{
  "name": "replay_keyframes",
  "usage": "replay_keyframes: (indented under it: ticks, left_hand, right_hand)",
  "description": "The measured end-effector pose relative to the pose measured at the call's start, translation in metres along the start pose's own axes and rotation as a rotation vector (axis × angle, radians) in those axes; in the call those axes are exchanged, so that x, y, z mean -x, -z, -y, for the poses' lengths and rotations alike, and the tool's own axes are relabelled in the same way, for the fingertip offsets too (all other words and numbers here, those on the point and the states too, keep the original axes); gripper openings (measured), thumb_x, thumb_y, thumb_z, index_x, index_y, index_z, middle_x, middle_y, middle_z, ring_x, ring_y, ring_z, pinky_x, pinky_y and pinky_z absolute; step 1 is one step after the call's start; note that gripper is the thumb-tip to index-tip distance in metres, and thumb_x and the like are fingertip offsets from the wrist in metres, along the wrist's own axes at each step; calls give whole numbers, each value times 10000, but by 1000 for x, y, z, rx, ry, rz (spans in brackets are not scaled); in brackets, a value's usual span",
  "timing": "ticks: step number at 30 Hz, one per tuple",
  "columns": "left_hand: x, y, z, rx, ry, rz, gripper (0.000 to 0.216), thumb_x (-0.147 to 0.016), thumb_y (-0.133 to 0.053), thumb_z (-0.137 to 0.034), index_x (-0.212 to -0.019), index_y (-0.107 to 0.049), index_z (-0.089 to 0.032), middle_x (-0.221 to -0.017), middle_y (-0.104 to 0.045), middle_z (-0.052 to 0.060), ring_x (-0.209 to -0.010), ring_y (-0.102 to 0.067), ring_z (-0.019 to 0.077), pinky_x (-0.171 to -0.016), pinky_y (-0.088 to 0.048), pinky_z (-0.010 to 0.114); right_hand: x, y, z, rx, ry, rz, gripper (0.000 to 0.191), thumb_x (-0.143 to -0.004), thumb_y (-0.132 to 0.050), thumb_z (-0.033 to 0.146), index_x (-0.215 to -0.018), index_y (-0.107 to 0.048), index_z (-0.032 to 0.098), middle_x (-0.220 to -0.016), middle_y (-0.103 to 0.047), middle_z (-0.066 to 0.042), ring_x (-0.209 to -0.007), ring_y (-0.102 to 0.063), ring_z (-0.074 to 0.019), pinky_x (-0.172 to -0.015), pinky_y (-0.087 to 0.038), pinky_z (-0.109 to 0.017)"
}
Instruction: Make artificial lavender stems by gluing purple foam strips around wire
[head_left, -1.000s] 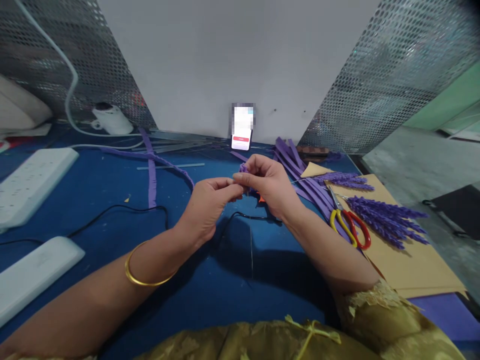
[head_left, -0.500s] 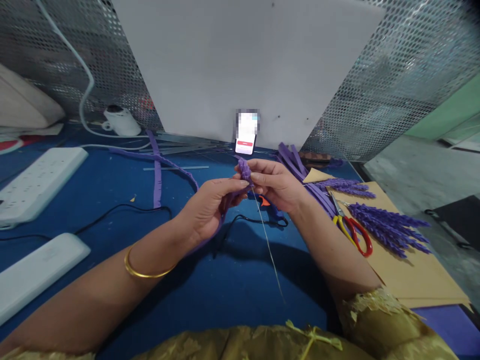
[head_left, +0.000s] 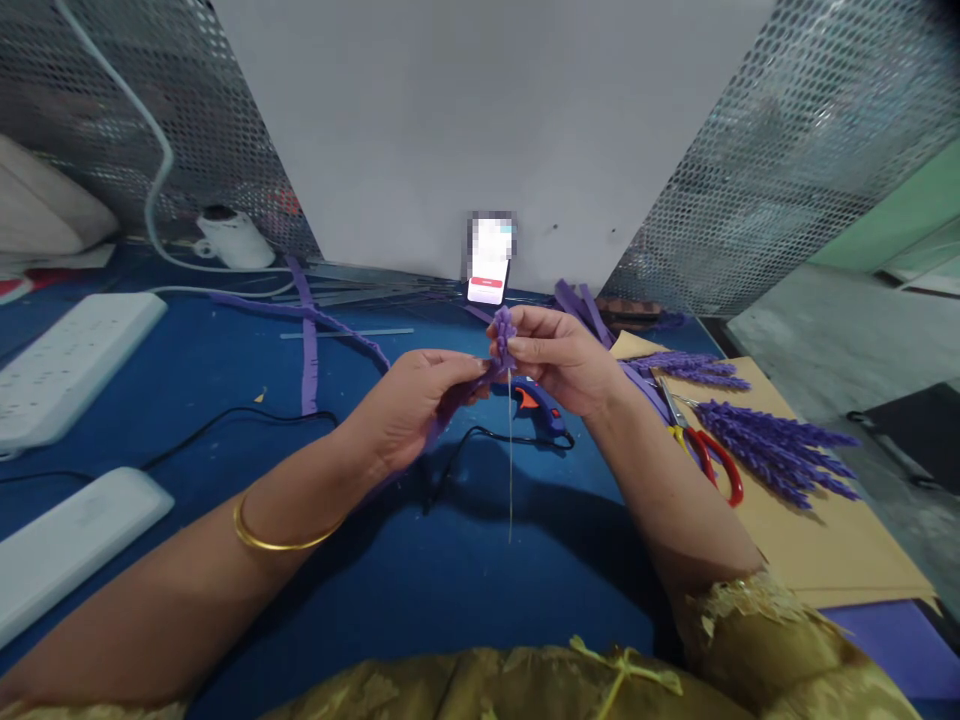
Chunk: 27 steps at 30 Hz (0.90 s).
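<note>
My right hand [head_left: 564, 358] is closed on a small purple paper lavender flower [head_left: 503, 328], pinched between thumb and fingers. A thin wire stem [head_left: 511, 460] hangs straight down from the flower. My left hand [head_left: 420, 405] grips a purple paper strip [head_left: 444, 418] that leads to the flower's base and trails down behind the wrist. Beyond and below the hands lies a blue glue gun [head_left: 541, 405] with an orange trigger, partly hidden by the right hand.
A lit phone [head_left: 488, 262] leans on the white board. Scissors [head_left: 712, 465] and finished lavender stems [head_left: 776, 450] lie on brown paper [head_left: 847, 560] at right. White power strips [head_left: 75, 365] stand at left, with purple strips [head_left: 310, 365], wires and a black cord [head_left: 247, 412] across the table.
The flower has turned upright and shifted slightly right, its wire now vertical instead of slanted. My left hand has drawn a little away from it, showing more strip between the hands.
</note>
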<state>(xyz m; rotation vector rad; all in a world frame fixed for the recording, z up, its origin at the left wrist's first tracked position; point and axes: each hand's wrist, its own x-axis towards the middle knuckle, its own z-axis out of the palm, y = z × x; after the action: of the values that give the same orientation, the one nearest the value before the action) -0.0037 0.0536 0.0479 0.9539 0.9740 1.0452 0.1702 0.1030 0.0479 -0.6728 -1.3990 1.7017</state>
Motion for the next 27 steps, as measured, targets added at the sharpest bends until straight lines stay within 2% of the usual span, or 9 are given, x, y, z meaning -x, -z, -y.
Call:
replay_keyframes:
  ticks: [6,10,19,27]
  left_hand:
    - [3,-5,2,-96,-53,-102,163,-690,-714,-267,-564,-706,-163,-607,-642,26,-618,-541,130,-604,-418,247]
    - [6,-7,6,-129,-85,-151,185,-720,-707,-290,-584,-715,-165,-625,-647,26,-622,-529,126,-606,-411,245]
    - [11,-12,4,-17,-120,-146,143,-693,-715,-250,-578,-716,-165,-630,-636,27,-670,-536,143,-680,-421,270]
    - [10,-4,0,-201,-175,-185,145,-639,-744,-255,-532,-689,-173,-569,-594,0,-626,-492,129,-637,-365,265]
  right_hand:
    - [3,-6,5,78,40,-45,191,-675,-799,195,-781,-642,172,-689,-591,32,-592,-484,-71,-512,-319,-228]
    - [6,-16,5,131,82,-127,190,-684,-787,193,-761,-614,174,-635,-542,54,-575,-477,-71,-543,-371,-234]
    - [7,-29,-1,166,145,-196,301,-676,-807,298,-726,-527,200,-649,-536,56,-606,-529,-94,-604,-468,-263]
    - [8,-38,-5,101,142,-237,279,-658,-821,279,-748,-571,192,-650,-555,57,-611,-530,-90,-620,-485,-254]
